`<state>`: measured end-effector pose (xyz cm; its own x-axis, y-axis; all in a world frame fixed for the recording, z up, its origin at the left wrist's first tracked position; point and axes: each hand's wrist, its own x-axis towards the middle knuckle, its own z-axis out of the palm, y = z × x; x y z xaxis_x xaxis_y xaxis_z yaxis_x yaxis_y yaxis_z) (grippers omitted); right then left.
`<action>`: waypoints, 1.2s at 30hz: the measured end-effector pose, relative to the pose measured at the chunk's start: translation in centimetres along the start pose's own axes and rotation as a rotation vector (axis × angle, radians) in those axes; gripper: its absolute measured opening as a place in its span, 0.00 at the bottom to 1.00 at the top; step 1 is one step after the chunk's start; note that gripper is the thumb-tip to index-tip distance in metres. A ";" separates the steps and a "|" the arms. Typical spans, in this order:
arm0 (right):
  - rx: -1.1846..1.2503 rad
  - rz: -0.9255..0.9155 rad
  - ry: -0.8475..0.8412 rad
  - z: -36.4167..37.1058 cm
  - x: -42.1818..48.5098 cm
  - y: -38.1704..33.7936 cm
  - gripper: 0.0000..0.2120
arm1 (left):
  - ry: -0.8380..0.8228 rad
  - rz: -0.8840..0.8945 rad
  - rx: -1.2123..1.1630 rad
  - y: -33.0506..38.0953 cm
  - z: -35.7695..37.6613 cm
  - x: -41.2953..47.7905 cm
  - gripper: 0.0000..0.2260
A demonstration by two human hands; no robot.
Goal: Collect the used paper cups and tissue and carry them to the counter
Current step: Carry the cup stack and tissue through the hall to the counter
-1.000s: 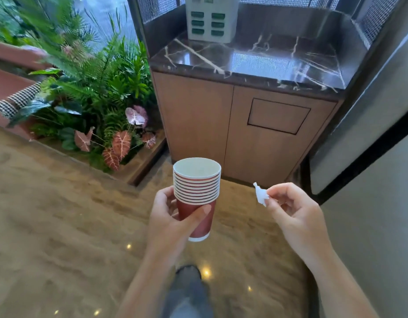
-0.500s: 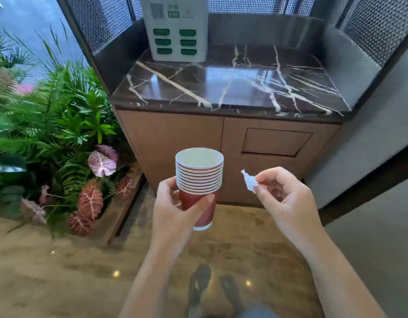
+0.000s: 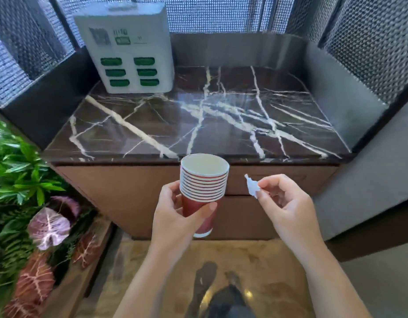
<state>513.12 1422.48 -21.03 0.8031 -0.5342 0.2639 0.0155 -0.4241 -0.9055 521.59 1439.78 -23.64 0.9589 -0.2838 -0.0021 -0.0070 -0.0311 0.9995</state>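
Observation:
A stack of several red paper cups [image 3: 203, 187] with white insides sits upright in my left hand [image 3: 175, 214], which grips it around the lower part. My right hand [image 3: 281, 203] pinches a small crumpled white tissue [image 3: 251, 186] between thumb and forefinger, just right of the cups. Both hands hover in front of the dark marble counter [image 3: 198, 125], a little below its front edge.
A white charging box with green slots [image 3: 127, 51] stands at the counter's back left. Dark panels wall the counter on three sides, with mesh screens above. Wooden cabinet fronts [image 3: 129, 193] lie below. A planter of green and pink leaves [image 3: 26, 191] is at the left.
I have walked closer: the counter now fills the upper view and its front edge is just beyond the cups. Both hands keep the same hold on cups and tissue.

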 end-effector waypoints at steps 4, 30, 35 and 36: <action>-0.007 -0.020 0.005 -1.6 6.9 1.2 0.13 | -0.009 0.028 0.025 1.6 3.3 6.3 0.30; -0.036 0.011 0.026 6.1 36.6 8.0 0.12 | 0.008 0.039 0.011 0.9 8.2 38.1 0.23; -0.068 -0.015 0.051 7.6 41.5 9.0 0.11 | 0.002 0.061 0.022 0.5 9.4 43.6 0.23; -0.067 -0.021 0.059 7.8 42.5 9.2 0.12 | 0.006 0.059 0.024 0.4 9.7 44.6 0.23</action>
<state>552.07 1401.59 -20.78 0.7663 -0.5661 0.3036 -0.0093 -0.4824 -0.8759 561.61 1417.86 -23.69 0.9584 -0.2798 0.0571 -0.0704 -0.0376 0.9968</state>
